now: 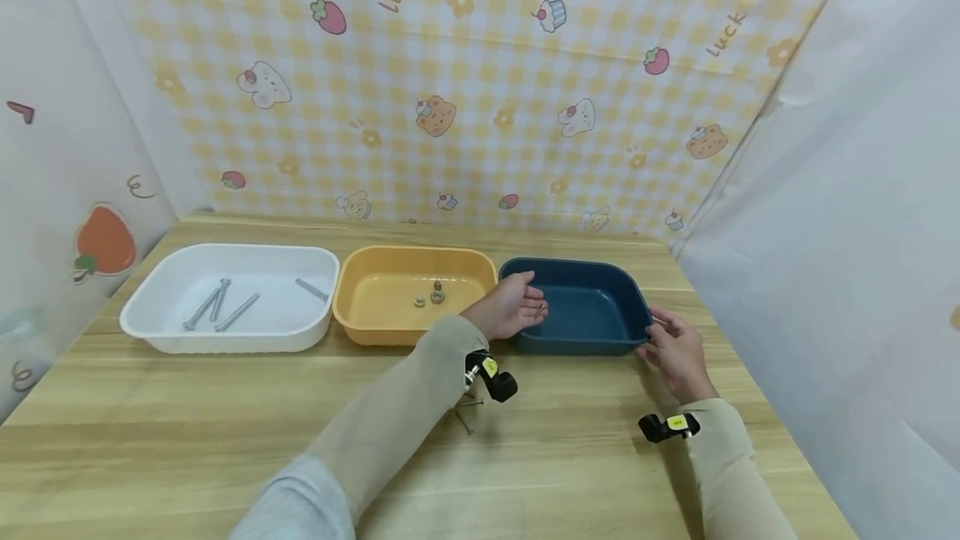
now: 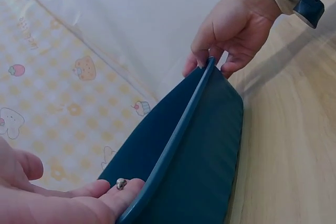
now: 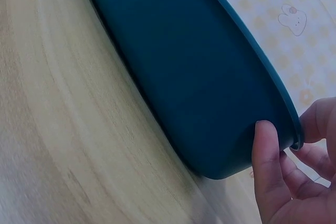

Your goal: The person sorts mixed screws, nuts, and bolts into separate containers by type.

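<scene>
My left hand is over the left end of a dark blue plastic bin, palm turned up, thumb apart from the fingers. On those fingers lies a small shiny metal piece, too small to identify exactly; in the left wrist view the fingers overlap the bin's rim. At the bin's right front corner, my right hand pinches the rim. The right wrist view shows its thumb against the outer wall and the other fingers around the rim's end.
Left of the blue bin stands a yellow bin with a few small metal nuts. A white bin farther left holds several long bolts. Thin screws lie on the wooden table beside my left forearm. A patterned cloth hangs behind.
</scene>
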### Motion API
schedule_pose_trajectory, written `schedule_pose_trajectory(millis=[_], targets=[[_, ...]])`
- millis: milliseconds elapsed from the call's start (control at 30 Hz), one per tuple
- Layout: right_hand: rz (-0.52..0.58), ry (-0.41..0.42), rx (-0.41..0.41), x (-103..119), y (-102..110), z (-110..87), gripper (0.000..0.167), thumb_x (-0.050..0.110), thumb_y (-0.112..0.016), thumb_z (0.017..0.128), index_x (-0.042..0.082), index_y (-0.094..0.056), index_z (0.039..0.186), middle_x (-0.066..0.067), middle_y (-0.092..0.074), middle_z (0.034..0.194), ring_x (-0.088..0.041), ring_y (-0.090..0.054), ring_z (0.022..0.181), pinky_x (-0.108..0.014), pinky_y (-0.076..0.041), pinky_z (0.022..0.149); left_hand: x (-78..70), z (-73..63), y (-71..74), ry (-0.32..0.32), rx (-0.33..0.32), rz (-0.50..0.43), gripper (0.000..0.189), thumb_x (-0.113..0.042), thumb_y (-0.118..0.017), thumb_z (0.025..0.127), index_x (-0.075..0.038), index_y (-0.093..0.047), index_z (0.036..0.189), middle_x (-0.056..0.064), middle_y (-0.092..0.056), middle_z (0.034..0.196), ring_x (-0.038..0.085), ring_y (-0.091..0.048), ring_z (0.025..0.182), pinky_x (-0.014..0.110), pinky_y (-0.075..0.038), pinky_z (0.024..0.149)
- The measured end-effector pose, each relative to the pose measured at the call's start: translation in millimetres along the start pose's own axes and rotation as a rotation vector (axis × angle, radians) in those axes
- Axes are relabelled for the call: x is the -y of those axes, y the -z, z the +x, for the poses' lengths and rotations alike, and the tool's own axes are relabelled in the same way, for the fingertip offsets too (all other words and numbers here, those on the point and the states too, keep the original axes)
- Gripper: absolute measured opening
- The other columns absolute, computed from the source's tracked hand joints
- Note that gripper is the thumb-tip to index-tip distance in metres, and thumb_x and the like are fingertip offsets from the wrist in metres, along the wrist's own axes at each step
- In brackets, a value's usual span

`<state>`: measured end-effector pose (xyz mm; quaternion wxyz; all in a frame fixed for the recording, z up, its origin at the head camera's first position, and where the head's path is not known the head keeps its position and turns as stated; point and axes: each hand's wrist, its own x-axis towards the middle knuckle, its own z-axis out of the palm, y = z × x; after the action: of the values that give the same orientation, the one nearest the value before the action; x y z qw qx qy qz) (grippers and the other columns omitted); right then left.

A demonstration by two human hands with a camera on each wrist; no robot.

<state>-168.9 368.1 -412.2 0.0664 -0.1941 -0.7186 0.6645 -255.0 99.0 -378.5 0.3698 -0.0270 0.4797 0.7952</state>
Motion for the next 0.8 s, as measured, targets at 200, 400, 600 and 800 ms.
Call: schedule_pose_trajectory(millis=[200, 400, 600, 800], targets=[[-0.013, -0.007, -0.006, -1, -2, 1.6, 0.049, 0.006, -0.047, 0.098, 0.004, -0.039, 0.146, -0.006, -0.053, 0.12, -0.01, -0.06, 0.088, -0.02, -0.054, 0.064, -2.1, 11.0, -1.9, 0.009, -0.045, 0.036, 0.06, -0.033, -0.031, 0.107, 0.011, -0.025, 0.147, 0.03, -0.024, 0.151, 0.038, -0.029, 0.139, 0.042, -0.029, 0.112], [-0.002, -0.009, -0.014, 1, -2, 0.7, 0.048, 0.006, -0.048, 0.098, 0.004, -0.039, 0.145, -0.003, -0.055, 0.114, -0.009, -0.06, 0.085, -0.02, -0.054, 0.063, -2.7, 22.2, -7.0, 0.005, -0.096, 0.061, 0.06, -0.035, -0.033, 0.106, 0.01, -0.029, 0.146, 0.031, -0.027, 0.147, 0.036, -0.037, 0.13, 0.039, -0.036, 0.104], [-0.008, -0.01, -0.008, 0, -2, 1.3, 0.048, 0.006, -0.047, 0.098, 0.004, -0.04, 0.145, -0.006, -0.052, 0.119, -0.011, -0.06, 0.087, -0.02, -0.055, 0.065, -1.4, 28.3, -9.5, 0.013, -0.114, 0.123, 0.062, -0.039, -0.034, 0.106, 0.007, -0.031, 0.147, 0.029, -0.028, 0.148, 0.022, -0.04, 0.088, 0.033, -0.038, 0.089], [-0.017, -0.016, -0.008, 0, -1, 0.6, 0.049, 0.007, -0.046, 0.098, 0.004, -0.038, 0.147, -0.005, -0.051, 0.12, -0.011, -0.059, 0.09, -0.021, -0.054, 0.066, 0.9, 30.0, -10.4, 0.02, -0.102, 0.199, 0.062, -0.04, -0.036, 0.105, 0.006, -0.032, 0.147, 0.03, -0.021, 0.152, 0.034, -0.039, 0.129, 0.039, -0.031, 0.11]])
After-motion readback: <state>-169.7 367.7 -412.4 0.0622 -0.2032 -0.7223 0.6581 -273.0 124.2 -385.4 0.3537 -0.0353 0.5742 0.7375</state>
